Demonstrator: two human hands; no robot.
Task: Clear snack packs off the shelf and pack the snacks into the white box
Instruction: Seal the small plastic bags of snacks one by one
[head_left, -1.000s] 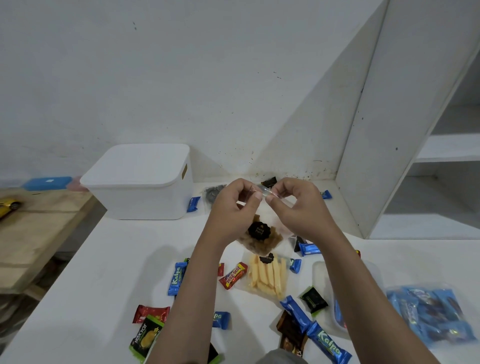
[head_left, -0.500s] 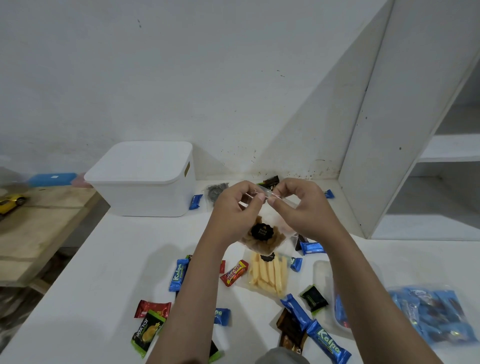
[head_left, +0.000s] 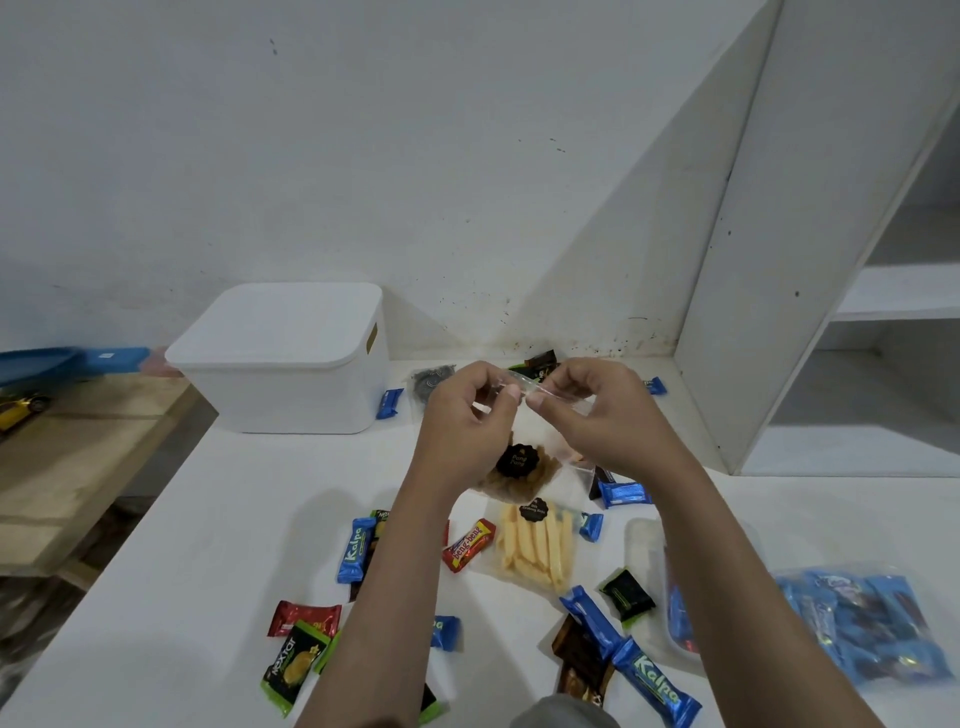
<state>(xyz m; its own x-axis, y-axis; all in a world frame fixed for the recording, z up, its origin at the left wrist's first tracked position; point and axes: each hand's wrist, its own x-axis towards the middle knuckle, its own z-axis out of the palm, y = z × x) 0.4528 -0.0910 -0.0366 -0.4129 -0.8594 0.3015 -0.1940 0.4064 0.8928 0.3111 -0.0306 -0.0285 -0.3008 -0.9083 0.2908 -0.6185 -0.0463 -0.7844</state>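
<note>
Both hands hold a clear plastic pouch of brown snacks with a black round label up over the white table. My left hand and my right hand pinch the pouch's top edge between thumbs and fingers. The white box stands at the back left with its lid on. Below the hands lies a clear pack of yellow sticks. Several small wrapped snacks lie scattered around it, among them a blue Kalpa bar and a red Beng-Beng bar.
A white shelf unit stands at the right, its visible compartments bare. A clear bag of blue packs lies at the front right, next to a clear tub. A wooden bench with a yellow toy car sits left.
The view has shifted slightly. Both hands stay at the top edge of the pouch, fingers working the edge a little; the pouch hangs in nearly the same place.
</note>
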